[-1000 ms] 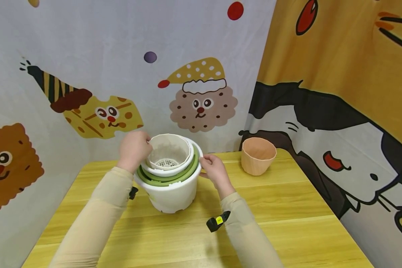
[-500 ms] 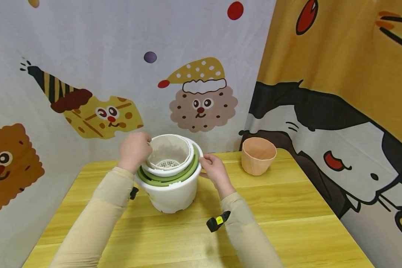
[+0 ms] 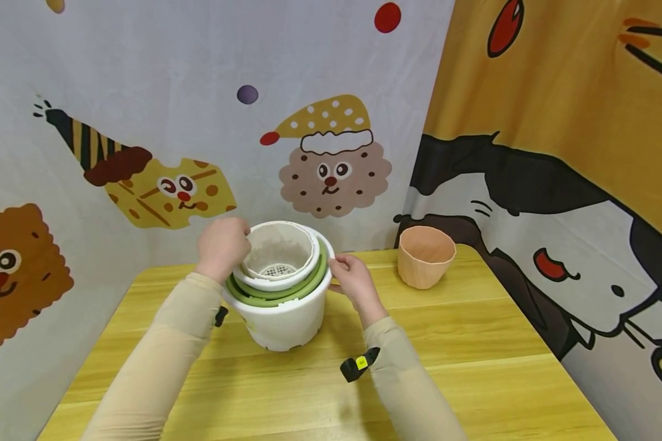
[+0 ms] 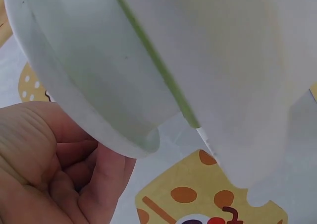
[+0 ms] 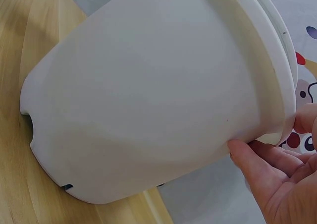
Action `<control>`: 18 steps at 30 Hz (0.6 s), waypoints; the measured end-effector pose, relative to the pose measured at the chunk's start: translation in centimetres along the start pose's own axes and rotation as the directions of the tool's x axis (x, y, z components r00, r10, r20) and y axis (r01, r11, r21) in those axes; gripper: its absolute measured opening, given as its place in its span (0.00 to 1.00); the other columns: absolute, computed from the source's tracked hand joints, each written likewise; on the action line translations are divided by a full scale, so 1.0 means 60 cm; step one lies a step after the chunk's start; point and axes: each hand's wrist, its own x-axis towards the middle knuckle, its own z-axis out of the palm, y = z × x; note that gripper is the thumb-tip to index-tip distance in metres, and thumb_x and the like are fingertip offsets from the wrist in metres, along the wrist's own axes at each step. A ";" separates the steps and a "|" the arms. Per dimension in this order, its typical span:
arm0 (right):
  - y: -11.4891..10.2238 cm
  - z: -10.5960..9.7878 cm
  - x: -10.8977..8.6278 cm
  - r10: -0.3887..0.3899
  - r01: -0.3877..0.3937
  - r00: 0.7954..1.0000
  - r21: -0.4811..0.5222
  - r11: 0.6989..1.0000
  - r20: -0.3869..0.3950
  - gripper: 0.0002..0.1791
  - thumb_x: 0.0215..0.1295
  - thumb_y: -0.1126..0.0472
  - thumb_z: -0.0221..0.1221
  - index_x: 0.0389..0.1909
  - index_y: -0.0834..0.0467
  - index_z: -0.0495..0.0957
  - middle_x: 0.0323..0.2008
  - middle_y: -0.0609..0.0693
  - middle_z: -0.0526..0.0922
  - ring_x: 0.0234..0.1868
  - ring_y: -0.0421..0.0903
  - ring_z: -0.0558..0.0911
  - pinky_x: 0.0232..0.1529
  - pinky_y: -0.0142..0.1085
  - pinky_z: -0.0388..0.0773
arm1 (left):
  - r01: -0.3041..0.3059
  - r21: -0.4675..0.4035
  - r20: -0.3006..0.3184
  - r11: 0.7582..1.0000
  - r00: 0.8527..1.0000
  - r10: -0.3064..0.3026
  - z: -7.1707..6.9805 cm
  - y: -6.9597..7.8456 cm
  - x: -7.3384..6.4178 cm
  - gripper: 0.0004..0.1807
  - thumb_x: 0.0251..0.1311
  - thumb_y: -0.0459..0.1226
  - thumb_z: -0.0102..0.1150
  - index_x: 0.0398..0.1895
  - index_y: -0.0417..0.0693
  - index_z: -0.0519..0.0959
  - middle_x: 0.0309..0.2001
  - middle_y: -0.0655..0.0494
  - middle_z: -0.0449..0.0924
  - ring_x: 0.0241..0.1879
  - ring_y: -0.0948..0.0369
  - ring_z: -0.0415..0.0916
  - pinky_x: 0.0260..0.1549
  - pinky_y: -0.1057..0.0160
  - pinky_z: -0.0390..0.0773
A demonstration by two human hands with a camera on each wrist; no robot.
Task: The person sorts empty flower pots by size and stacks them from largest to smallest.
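Note:
A large white flowerpot (image 3: 287, 327) stands upright on the table, with green pots (image 3: 262, 301) nested inside it. Above the green sits a smaller white pot (image 3: 265, 284), and innermost is an off-white pot (image 3: 278, 242) with a mesh bottom. My left hand (image 3: 220, 248) grips a white inner rim (image 4: 106, 137) at the left of the stack, fingers curled; whether it takes in one or two pots I cannot tell. On the opposite side, my right hand (image 3: 355, 278) pinches the outer pot's rim (image 5: 275, 80) between thumb and fingers.
An orange flowerpot (image 3: 426, 257) stands upright toward the back right of the wooden table (image 3: 419, 392). Cartoon-printed curtains (image 3: 171, 73) hang close behind the table and along its right side. Black straps with small devices (image 3: 358, 364) are on the wrists.

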 end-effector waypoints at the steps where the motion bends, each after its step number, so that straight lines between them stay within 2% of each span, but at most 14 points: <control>1: 0.000 0.000 0.000 -0.001 0.001 1.000 0.000 1.000 0.002 0.22 0.74 0.60 0.54 0.63 0.69 0.71 0.57 0.63 0.78 0.56 0.57 0.79 0.45 0.44 0.84 | 0.000 0.003 0.000 1.000 1.000 0.000 0.000 0.000 0.000 0.10 0.47 0.24 0.49 0.16 0.46 0.74 0.23 0.49 0.75 0.26 0.51 0.68 0.17 0.57 0.67; 4: 0.000 0.000 0.001 0.000 0.000 1.000 0.001 1.000 0.003 0.23 0.74 0.60 0.53 0.63 0.69 0.70 0.58 0.64 0.77 0.57 0.57 0.78 0.45 0.44 0.84 | 0.001 0.011 0.004 1.000 1.000 -0.001 -0.001 0.001 0.001 0.12 0.46 0.24 0.48 0.14 0.47 0.71 0.21 0.49 0.74 0.25 0.51 0.67 0.16 0.57 0.66; 10: 0.001 0.001 0.000 0.003 -0.003 1.000 0.002 1.000 0.002 0.23 0.74 0.59 0.54 0.64 0.70 0.70 0.58 0.64 0.77 0.57 0.57 0.78 0.45 0.44 0.84 | 0.010 0.014 0.012 1.000 1.000 -0.010 0.000 0.000 0.000 0.11 0.49 0.24 0.49 0.18 0.45 0.77 0.24 0.48 0.77 0.27 0.50 0.70 0.18 0.56 0.70; 13: 0.002 0.000 0.001 -0.004 0.004 1.000 -0.003 1.000 0.003 0.24 0.74 0.59 0.53 0.64 0.70 0.70 0.58 0.64 0.77 0.57 0.57 0.78 0.45 0.44 0.84 | 0.005 0.008 0.010 1.000 1.000 -0.005 0.000 0.001 -0.002 0.11 0.51 0.25 0.49 0.26 0.42 0.83 0.29 0.46 0.81 0.30 0.49 0.75 0.21 0.53 0.75; 18: 0.004 -0.001 0.003 -0.007 0.008 1.000 -0.008 1.000 0.005 0.23 0.75 0.59 0.53 0.63 0.69 0.70 0.58 0.64 0.77 0.57 0.57 0.78 0.45 0.44 0.84 | -0.003 -0.014 -0.004 1.000 1.000 0.003 0.001 0.001 -0.005 0.17 0.55 0.27 0.49 0.43 0.39 0.86 0.43 0.41 0.84 0.42 0.44 0.80 0.35 0.44 0.81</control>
